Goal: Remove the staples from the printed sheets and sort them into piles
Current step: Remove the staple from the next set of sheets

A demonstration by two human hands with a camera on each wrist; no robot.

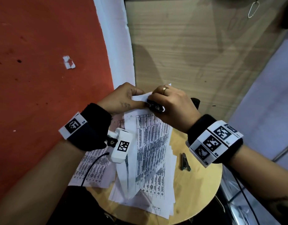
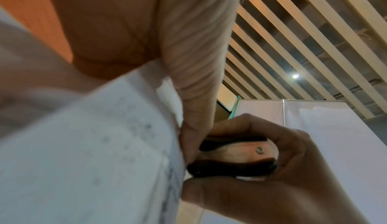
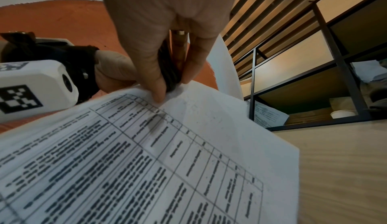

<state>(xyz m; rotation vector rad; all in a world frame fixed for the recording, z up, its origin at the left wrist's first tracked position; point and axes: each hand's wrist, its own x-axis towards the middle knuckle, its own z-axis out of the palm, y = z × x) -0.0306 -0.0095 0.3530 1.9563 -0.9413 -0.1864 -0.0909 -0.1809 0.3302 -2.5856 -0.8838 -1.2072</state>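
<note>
A stapled set of printed sheets point(image 1: 149, 140) is lifted above the round wooden table point(image 1: 201, 189). My left hand point(image 1: 123, 98) pinches its top corner, thumb on the front. My right hand point(image 1: 170, 103) grips a black staple remover point(image 1: 154, 106) pressed against that same corner. In the left wrist view the staple remover point(image 2: 232, 158) sits squeezed between the right thumb and fingers, touching the paper point(image 2: 94, 153). The right wrist view shows the staple remover point(image 3: 170, 67) meeting the sheet point(image 3: 167, 153) at its upper edge. The staple itself is hidden.
More printed sheets point(image 1: 144, 197) lie piled on the table, with another pile point(image 1: 93, 168) to the left under my left wrist. A small metal tool point(image 1: 185, 161) lies on the table's right part. A wooden panel point(image 1: 196, 46) stands behind; red floor point(image 1: 42, 70) lies left.
</note>
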